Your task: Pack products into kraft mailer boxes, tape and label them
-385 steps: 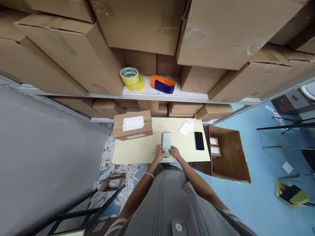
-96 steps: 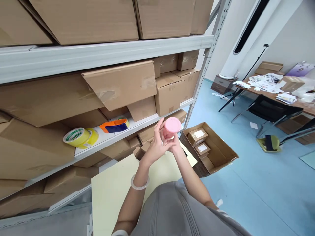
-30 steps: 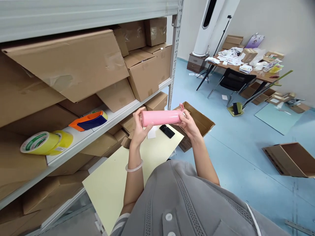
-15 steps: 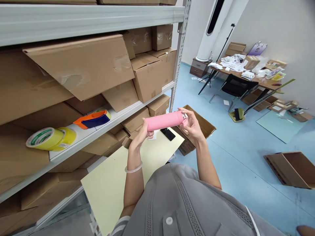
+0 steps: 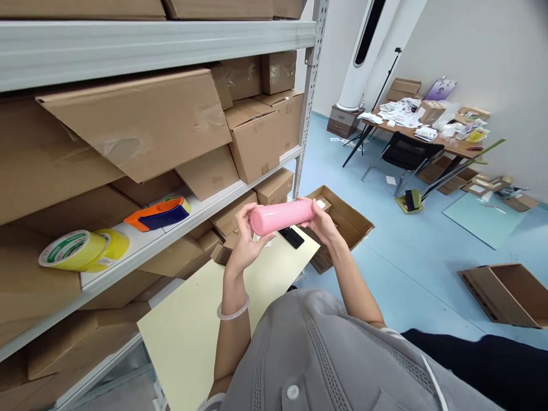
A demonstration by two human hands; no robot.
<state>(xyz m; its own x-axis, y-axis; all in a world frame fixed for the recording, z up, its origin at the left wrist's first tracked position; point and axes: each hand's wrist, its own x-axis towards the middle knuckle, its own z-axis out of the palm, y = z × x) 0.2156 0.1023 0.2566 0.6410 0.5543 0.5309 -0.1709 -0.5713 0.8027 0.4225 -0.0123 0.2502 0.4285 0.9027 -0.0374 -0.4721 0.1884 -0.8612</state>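
A pink bottle is held level between both hands above the pale yellow board. My left hand is closed around its base end, with the thumb below and fingers at the rim. At the other end, my right hand grips the bottle and covers its cap. The bottle's round bottom is turned partly toward me. Below it on the board lies a black phone, and behind the right hand stands an open cardboard box.
A metal shelf full of cardboard boxes fills the left, with yellow tape rolls and an orange-and-blue tape dispenser. A paper-strewn desk and black chair stand at the far right. Another open box and dark cloth are nearer.
The bottle has turned so that its bottom faces me and its cap end points away. My hands have shifted their grip on it. Dark cloth has appeared at the lower right.
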